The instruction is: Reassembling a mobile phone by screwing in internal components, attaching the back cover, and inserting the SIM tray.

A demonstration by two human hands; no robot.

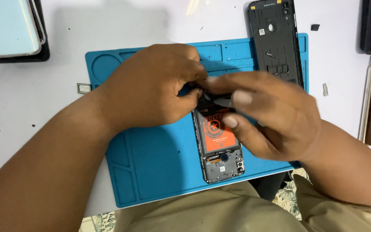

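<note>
While the opened phone (218, 146) is lying flat on the blue mat (151, 167), both hands are working at its far end. The phone is sitting near the mat's middle, lengthwise away from the person, with its back removed and an orange-labelled battery (216, 133) showing in the frame. Judged from its build, the phone is handling as a light, stiff slab, but the exposed board and thin parts inside are looking fragile; the outer frame edges are offering the safest hold, and the battery face is best left unpressed.

The left hand (151, 88) is resting over the phone's far left corner, its fingers (190, 96) curled together and pressing down at or beside the frame; what exactly they are pinching is hidden. The right hand (271, 116) is reaching across from the right, its thumb and forefinger closed on a slim dark tool (222, 102), whose tip is pointing at the phone's far end, just under the left fingertips. The remaining right fingers are lying along the phone's right edge, touching it.

The removed back cover (275, 38) is lying at the mat's far right corner, well apart from the hands. A small metal tray (83, 88) is sitting just off the mat's left edge.
</note>
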